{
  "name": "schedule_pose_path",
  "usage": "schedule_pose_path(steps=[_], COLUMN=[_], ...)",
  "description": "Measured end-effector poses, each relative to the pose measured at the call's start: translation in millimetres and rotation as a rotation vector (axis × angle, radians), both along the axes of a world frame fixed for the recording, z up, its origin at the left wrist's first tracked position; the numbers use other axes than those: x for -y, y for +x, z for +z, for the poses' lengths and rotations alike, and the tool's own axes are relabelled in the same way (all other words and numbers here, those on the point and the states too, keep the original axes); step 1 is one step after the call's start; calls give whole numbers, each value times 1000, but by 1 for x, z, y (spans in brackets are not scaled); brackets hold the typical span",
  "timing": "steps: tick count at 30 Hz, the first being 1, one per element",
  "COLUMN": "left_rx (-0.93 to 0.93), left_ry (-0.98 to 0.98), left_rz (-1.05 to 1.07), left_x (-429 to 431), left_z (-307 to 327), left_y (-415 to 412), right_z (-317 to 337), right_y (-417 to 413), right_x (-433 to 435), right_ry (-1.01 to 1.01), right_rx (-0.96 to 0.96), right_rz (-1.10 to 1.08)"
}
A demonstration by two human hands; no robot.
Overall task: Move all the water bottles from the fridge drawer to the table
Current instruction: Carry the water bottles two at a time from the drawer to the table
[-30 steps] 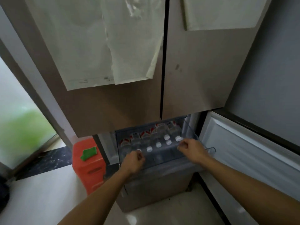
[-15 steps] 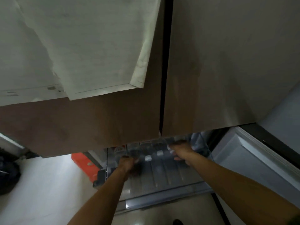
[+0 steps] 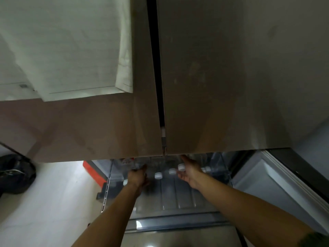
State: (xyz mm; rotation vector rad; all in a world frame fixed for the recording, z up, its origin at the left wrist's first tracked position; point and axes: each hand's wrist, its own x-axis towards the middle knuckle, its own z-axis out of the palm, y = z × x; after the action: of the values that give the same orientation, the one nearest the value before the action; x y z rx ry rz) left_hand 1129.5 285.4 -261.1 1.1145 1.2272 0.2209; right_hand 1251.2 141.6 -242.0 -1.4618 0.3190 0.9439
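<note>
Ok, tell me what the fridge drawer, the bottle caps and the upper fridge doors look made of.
Fridge drawer: translucent greyish plastic, glossy, with moulded ribs along its bottom. Bottle caps: opaque white plastic, it seems, matte. Upper fridge doors: smooth brownish panels with a soft sheen, probably coated metal, though the picture leaves that open.

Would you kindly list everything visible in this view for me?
fridge doors: two, brown, shut, above drawer
paper sheets: at least two, white, on left door
fridge drawer: one, clear, pulled out
water bottles: five white caps visible, in drawer
box: one, orange-red, floor left of drawer
bag: one, black, floor far left
lower door: one, white inside, open at right
left hand: over a bottle, grip unclear
right hand: at a capped bottle, grip unclear
</note>
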Motion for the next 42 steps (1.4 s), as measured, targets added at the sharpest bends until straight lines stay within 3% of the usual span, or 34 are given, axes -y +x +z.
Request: schedule_pose_path(steps=[11,18,21,26,32,37,42], left_rx=[-72,-85,-89,-100,-177,-254,-375], left_ry=[268,400,574,878,1277,1404,1401], left_rz=[9,-105,-190,-263,-215,-145,-139], left_x=[-3,-15,-11,5,33,57,96], left_z=[42,69,100,160,225,249,234], left_y=[-51,-118,-148,-187,-243,-313,-396], right_z=[34,58,74,123,192,226,223], right_y=[-31,-83,-110,-147,-187,-225,-282], right_x=[35,87,94,98,109,117,115], right_ry=[-47,-193,-251,-351,-399,-346,-257], right_rx=[98,291,403,750,1164,1425,1619], right_rz=[-254,-238,-166,54,279,438,686])
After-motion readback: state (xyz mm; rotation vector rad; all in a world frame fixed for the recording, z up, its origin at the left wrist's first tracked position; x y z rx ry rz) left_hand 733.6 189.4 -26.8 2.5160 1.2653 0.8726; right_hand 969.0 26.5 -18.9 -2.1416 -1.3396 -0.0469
